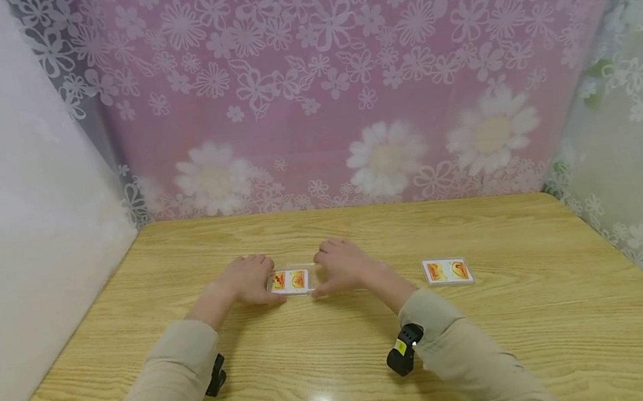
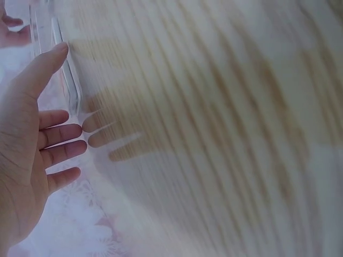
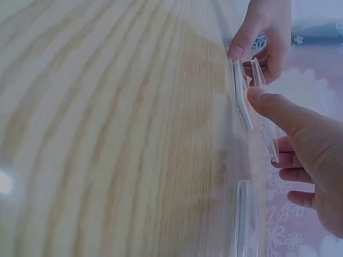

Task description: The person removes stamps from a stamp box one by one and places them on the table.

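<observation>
Between my hands, in the head view, lies a clear plastic case of cards (image 1: 290, 281) with orange and white fronts. My left hand (image 1: 249, 280) grips its left end, thumb along the near edge and fingers on the far side. My right hand (image 1: 343, 266) holds a clear lid (image 3: 267, 131) by its edges, thumb near and fingertips far. In the right wrist view this lid stands tilted, with a gap between it and the case (image 3: 240, 88). From the left wrist, the left thumb (image 2: 58, 52) shows at the case's near edge.
A second clear case of orange and white cards (image 1: 448, 271) lies on the wooden table (image 1: 309, 373), right of my right hand. Flowered pink curtain (image 1: 306, 93) hangs behind the table, with pale sheets (image 1: 7, 203) at both sides. Each wrist wears a black camera (image 1: 403, 351).
</observation>
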`<action>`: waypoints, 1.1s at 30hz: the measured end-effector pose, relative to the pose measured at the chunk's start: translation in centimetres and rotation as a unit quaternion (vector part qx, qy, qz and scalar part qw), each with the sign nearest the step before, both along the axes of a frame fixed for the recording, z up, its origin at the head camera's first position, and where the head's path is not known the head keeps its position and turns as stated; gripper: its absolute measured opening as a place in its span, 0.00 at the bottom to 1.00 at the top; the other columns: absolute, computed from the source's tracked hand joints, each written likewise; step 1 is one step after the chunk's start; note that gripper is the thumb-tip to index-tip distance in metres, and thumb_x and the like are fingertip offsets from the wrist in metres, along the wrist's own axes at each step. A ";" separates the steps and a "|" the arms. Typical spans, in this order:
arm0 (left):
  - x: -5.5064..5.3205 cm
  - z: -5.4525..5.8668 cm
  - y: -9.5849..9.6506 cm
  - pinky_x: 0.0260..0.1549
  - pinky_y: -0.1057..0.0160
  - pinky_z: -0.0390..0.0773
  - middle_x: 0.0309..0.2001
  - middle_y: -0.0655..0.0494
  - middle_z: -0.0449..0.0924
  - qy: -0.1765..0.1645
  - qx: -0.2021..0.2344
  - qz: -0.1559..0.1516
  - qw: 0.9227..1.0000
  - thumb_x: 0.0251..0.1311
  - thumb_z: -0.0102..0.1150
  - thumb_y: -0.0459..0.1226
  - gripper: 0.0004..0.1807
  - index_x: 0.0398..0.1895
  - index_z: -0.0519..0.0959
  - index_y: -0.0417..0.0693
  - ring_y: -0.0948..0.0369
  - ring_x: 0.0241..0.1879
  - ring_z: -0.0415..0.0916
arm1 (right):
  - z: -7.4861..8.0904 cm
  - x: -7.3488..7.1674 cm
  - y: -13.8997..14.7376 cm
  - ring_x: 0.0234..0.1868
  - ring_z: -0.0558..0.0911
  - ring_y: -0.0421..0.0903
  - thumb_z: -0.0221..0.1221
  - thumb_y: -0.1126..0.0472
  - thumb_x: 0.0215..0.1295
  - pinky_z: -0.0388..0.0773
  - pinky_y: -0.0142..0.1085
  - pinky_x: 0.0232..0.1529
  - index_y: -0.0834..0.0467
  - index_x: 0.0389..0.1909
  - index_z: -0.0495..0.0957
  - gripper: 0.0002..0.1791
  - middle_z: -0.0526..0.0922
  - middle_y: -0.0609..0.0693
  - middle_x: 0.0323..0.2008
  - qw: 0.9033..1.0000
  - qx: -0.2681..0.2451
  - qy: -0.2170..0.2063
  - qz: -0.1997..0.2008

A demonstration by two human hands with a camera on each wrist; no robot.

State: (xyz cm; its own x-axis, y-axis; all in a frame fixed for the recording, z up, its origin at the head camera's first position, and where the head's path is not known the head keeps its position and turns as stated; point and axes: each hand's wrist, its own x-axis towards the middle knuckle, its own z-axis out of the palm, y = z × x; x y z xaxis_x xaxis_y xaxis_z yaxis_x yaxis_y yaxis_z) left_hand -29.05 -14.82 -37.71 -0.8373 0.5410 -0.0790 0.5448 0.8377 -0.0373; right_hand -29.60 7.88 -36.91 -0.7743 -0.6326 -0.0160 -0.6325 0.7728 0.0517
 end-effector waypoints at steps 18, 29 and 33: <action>0.1 -0.1 -0.5 0.45 0.51 0.70 0.40 0.52 0.72 -0.010 0.008 -0.002 1.000 0.52 0.58 0.58 0.29 0.44 0.73 0.43 0.53 0.44 0.70 | -0.2 3.0 1.0 0.51 0.70 0.47 0.62 0.31 0.46 0.66 0.44 0.52 0.56 0.51 0.76 0.38 0.74 0.48 0.46 0.998 -0.005 0.008 0.060; 0.0 0.2 -0.6 0.49 0.50 0.68 0.46 0.50 0.73 -0.019 0.014 0.002 1.000 0.53 0.57 0.57 0.32 0.50 0.73 0.41 0.51 0.49 0.70 | 0.0 4.3 0.1 0.52 0.69 0.47 0.60 0.31 0.49 0.65 0.44 0.53 0.57 0.54 0.74 0.40 0.74 0.48 0.48 0.998 0.004 -0.011 0.068; 0.0 0.1 -0.5 0.47 0.51 0.69 0.44 0.52 0.72 -0.021 0.017 0.005 1.000 0.52 0.58 0.57 0.30 0.48 0.73 0.43 0.54 0.45 0.70 | -0.4 4.6 -0.2 0.53 0.69 0.46 0.59 0.31 0.50 0.65 0.44 0.54 0.57 0.54 0.74 0.39 0.73 0.48 0.49 0.997 0.011 -0.018 0.073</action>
State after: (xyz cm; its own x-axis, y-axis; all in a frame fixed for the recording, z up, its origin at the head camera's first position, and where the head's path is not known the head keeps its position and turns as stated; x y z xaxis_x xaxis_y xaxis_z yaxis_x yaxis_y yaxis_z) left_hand -29.05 -15.31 -37.65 -0.8393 0.5353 -0.0947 0.5366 0.8437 0.0143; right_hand -25.04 7.72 -37.26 -0.6728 -0.7376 -0.0578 -0.7398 0.6715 0.0420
